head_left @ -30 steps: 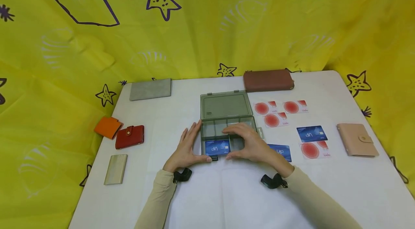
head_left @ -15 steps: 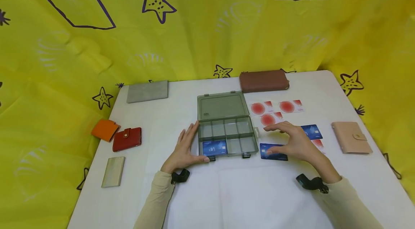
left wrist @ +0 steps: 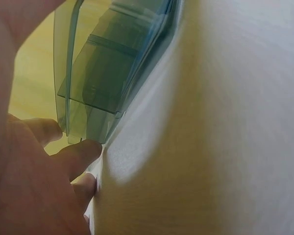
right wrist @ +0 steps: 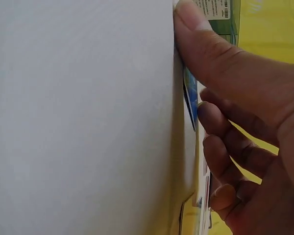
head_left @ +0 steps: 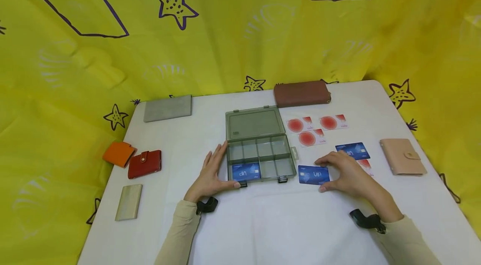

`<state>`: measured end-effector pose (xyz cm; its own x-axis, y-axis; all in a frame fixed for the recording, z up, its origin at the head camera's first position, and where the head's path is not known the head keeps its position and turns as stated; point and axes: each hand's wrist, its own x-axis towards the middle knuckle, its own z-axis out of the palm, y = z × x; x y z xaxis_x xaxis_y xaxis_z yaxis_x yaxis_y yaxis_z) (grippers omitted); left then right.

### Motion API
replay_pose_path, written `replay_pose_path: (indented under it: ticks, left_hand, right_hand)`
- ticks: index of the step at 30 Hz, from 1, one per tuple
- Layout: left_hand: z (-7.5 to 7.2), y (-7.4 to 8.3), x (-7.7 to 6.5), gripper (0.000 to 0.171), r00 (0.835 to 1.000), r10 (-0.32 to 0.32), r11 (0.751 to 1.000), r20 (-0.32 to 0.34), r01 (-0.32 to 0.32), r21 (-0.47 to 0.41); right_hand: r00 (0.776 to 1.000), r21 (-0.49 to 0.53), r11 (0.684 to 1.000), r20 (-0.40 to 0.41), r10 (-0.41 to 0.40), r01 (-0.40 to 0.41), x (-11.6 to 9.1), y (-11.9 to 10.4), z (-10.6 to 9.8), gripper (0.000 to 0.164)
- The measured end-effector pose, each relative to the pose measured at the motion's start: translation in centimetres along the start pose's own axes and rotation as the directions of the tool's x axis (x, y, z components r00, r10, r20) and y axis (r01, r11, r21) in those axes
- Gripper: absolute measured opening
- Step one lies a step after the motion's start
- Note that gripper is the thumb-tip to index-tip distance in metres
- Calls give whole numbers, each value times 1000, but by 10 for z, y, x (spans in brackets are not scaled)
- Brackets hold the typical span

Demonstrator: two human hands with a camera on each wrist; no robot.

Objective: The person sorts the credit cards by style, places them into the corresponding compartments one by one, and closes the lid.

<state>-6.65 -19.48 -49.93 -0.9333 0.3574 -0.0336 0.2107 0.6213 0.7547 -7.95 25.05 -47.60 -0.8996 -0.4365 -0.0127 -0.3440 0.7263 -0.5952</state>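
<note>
Surface: white and flat beneath the left hand and right hand; a brown wallet lies beyond and between them.
Open box: between the hands, lid laid back, compartments facing up; one card lies in the near compartment beside the left hand. Probably light, stiff plastic.
Left hand: spread wide, fingertips against the box's side, thumb at its front.
Right hand: thumb and forefinger set apart across the blue card; I cannot tell whether they grip it.
Blue card: at the right hand's fingertips, near the box. Likely light, stiff and slippery, hard to get under when flat; its two long edges look the best hold.
Card edge: the right wrist view shows a dark underside there, which the head view does not.
Printed label: a white label shows only in the right wrist view, on something green, probably the box.
</note>
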Motion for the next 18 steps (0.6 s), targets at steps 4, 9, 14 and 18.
replay_pose_path:
  ticks: [4, 9, 14, 18]
  left_hand:
    - [0, 0, -1, 134, 1000, 5, 1000, 5, -5, 1]
    - [0, 0, -1, 134, 1000, 21, 1000, -4, -21, -4]
    - [1, -2, 0, 134, 1000, 23, 1000, -10, -23, 0]
    - [1, -3, 0, 134, 1000, 22, 1000, -13, -22, 5]
  right_hand:
    - [1000, 5, 1000, 16, 2, -2, 1, -1, 1, 60]
    - [999, 16, 999, 21, 31, -31, 2, -4, 0, 57]
    - [998, 18, 999, 45, 45, -45, 2, -7, 1, 54]
    - [999, 8, 1000, 41, 18, -19, 1, -8, 1, 47]
